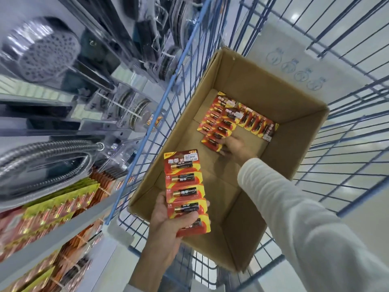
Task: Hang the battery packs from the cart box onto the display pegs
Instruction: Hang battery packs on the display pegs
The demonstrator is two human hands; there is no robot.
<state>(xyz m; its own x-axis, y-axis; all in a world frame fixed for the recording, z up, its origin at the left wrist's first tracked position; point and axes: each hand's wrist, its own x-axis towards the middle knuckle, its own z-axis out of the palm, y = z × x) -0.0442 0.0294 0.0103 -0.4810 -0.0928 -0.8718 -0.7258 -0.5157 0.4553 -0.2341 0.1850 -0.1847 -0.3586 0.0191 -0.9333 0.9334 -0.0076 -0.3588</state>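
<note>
Left hand [168, 226]: low in the middle of the frame, fingers curled round the bottom end of a battery strip, gripping it firmly.
Held battery strip [186, 186]: a red card with five batteries in a column and a price sticker at its top; it stands up from the left hand, over the near left corner of the box.
Right sleeve [294, 218]: white, running from the lower right of the frame down into the box.
Right hand [235, 147]: down on the box floor, fingertips at the near end of a loose strip; whether they pinch it or only touch it cannot be told.
Cardboard box [252, 81]: open-topped, sitting inside the cart, centre of the frame.
Loose battery strips [221, 123]: several red strips lying flat and overlapping at the far end of the box floor.
Wire cart [147, 133]: blue mesh walls around the box.
Hung battery packs [52, 207]: red and yellow cards in rows, lower left.
Shower hose [42, 161]: coiled metal, left middle.
Shower head [42, 51]: packaged, upper left, blurred.
</note>
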